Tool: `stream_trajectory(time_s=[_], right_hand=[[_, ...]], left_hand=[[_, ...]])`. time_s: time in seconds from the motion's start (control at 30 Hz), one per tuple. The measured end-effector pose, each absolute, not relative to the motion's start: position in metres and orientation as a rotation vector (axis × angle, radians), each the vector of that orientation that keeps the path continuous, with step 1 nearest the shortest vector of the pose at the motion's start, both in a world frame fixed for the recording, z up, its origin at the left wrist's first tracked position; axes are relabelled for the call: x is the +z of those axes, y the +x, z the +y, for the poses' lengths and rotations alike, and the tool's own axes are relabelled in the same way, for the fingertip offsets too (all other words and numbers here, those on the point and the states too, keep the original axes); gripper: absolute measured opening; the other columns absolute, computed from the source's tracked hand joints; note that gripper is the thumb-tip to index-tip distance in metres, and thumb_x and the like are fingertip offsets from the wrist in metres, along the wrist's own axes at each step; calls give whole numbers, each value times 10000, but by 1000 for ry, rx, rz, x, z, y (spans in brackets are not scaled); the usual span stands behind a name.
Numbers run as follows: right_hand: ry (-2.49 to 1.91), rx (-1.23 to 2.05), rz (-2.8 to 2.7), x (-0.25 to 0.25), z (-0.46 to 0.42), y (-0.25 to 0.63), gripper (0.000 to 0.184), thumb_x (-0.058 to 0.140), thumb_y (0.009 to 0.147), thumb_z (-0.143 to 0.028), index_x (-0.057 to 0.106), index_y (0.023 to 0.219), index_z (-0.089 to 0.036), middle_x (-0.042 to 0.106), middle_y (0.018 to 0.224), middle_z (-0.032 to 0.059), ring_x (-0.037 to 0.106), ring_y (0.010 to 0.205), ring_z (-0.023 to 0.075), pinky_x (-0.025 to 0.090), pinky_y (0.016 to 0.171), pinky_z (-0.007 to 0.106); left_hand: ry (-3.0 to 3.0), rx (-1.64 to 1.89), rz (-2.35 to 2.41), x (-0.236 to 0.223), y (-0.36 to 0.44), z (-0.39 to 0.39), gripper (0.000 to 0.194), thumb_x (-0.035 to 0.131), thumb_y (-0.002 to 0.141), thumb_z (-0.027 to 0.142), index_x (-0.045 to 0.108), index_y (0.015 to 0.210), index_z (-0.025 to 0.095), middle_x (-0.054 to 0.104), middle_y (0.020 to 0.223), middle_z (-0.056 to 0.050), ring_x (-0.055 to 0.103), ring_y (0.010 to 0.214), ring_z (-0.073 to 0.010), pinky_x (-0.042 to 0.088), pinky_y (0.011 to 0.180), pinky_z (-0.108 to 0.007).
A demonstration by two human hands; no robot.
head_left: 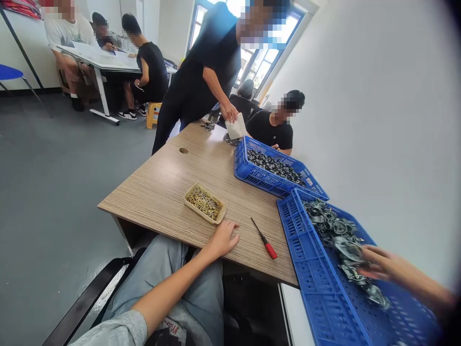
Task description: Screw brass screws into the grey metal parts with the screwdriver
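My left hand [224, 239] lies on the wooden tabletop with its fingers apart, holding nothing. Just beyond its fingers stands a cream tray [186, 202] full of small brass-coloured screws [203, 203]. A screwdriver [264, 239] with a red and black handle lies to the right of this hand. My right hand [378, 263], blurred by motion, is over the near blue crate [313, 269]. Its fingers are closed on a grey metal part [347, 250], itself smeared. More grey metal castings [329, 221] are heaped around and beneath that hand.
Another blue crate [259, 180] with dark metal parts stands farther back. At the table's [151, 180] far end, a standing person [212, 67] tips a white container [236, 127] over small parts. One person [272, 127] sits beside the wall; others sit at a white table [97, 57].
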State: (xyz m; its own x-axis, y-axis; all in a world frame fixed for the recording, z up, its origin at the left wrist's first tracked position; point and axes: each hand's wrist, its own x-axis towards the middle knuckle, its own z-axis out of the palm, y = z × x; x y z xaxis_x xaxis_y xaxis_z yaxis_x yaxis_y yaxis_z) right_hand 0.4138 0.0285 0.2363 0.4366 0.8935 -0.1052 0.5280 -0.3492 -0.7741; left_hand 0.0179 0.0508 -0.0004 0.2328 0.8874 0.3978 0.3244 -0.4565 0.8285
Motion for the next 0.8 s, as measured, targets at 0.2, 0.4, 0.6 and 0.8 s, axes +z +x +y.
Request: stream_trajectory(time_s=[0.2, 0.4, 0.6, 0.8], right_hand=[[-2059, 1160, -1582, 186, 97, 280, 325, 818, 601, -406, 598, 723, -200, 647, 638, 44, 631, 535, 164, 567, 551, 314], [-1927, 1211, -1713, 110, 113, 196, 262, 771, 645, -273, 579, 809, -202, 659, 656, -12, 642, 534, 160, 543, 487, 250], [-1793, 1374, -1638, 76, 102, 179, 247, 721, 690, -285, 566, 870, -216, 654, 702, -32, 658, 581, 150, 562, 539, 246], [-1682, 1688, -1352, 67, 87, 188, 245, 688, 748, -330, 583, 931, -207, 701, 847, 7, 656, 593, 113, 594, 609, 240]], left_hand=[[1829, 1319, 1061, -2, 17, 51, 551, 724, 818, 261, 505, 1316, 169, 574, 1280, -124, 543, 1239, -279, 437, 1113, -445], [1792, 1369, 1007, -3, 16, 53, 971, 843, 698, 324, 317, 1498, 161, 441, 1463, -181, 414, 1404, -337, 361, 1194, -505], [1690, 1383, 1038, -6, 20, 54, 916, 784, 745, 247, 292, 1512, 155, 434, 1478, -204, 407, 1424, -354, 355, 1193, -543], [1724, 1365, 1056, -8, 21, 55, 953, 832, 728, 346, 305, 1495, 145, 475, 1438, -196, 451, 1384, -346, 392, 1165, -516]])
